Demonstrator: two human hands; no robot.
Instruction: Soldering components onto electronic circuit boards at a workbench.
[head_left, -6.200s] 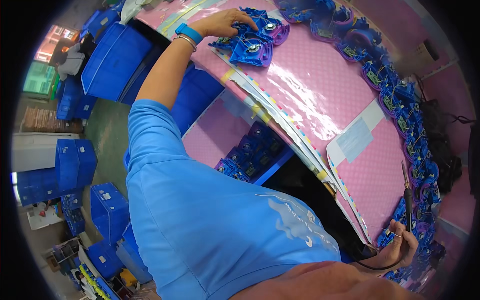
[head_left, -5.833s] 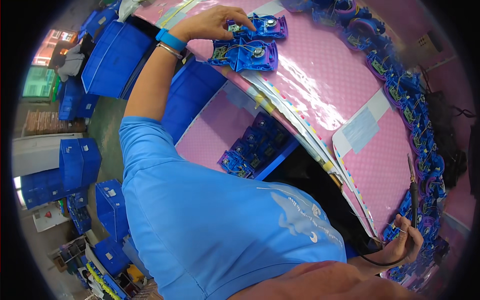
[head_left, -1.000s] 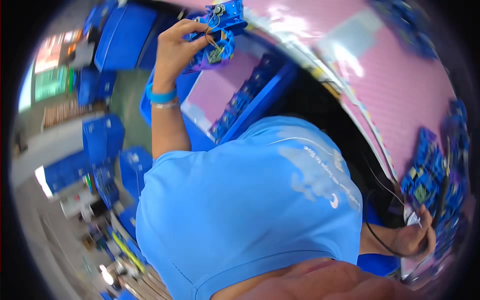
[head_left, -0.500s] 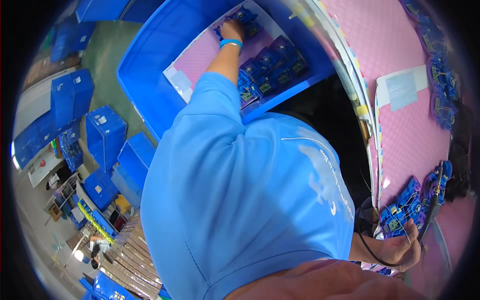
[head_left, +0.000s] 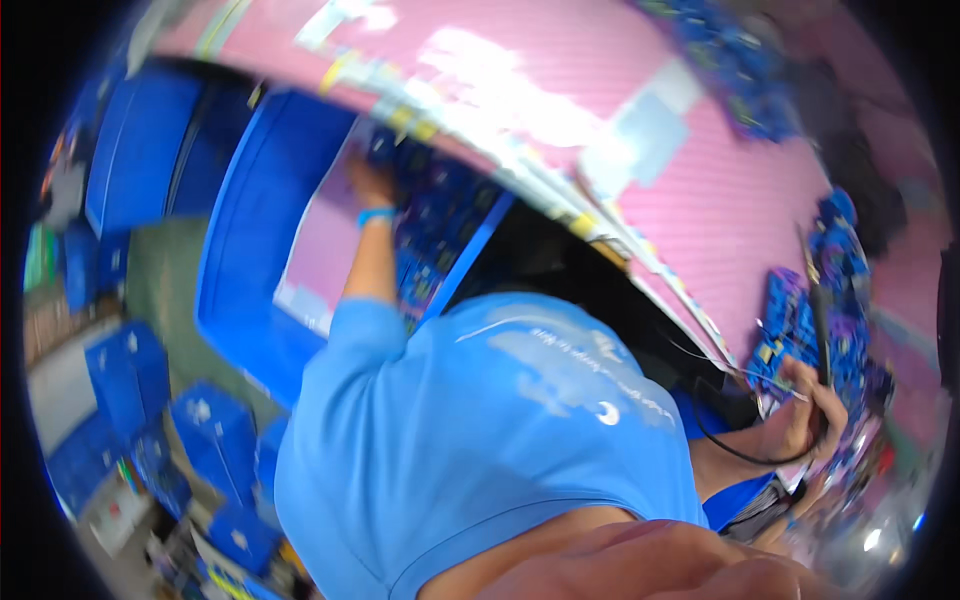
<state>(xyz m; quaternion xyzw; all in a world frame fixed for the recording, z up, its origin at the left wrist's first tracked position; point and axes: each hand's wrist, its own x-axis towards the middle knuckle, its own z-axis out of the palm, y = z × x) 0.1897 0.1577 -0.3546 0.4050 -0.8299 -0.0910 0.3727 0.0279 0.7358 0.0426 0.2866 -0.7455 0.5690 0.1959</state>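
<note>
My left hand reaches into a blue plastic bin, next to blue-and-purple assemblies packed in rows on a pink sheet. Motion blur smears its fingers, so whether it grips anything is unclear; a blue band circles the wrist. Over at the right, my right hand is closed on a soldering iron with a black handle, its thin tip pointing up and its dark cable looping under the wrist. A thin silvery wire also runs to these fingers. Just beyond them lie more blue assemblies.
A pink-topped workbench with a taped edge runs along the far side, over part of the bin. More assemblies line its far right. Several blue bins stand on the green floor to the left.
The whole view has swung, bringing more of the bench into sight. My left hand stays in the bin beside the assemblies; my right hand still holds the soldering iron.
</note>
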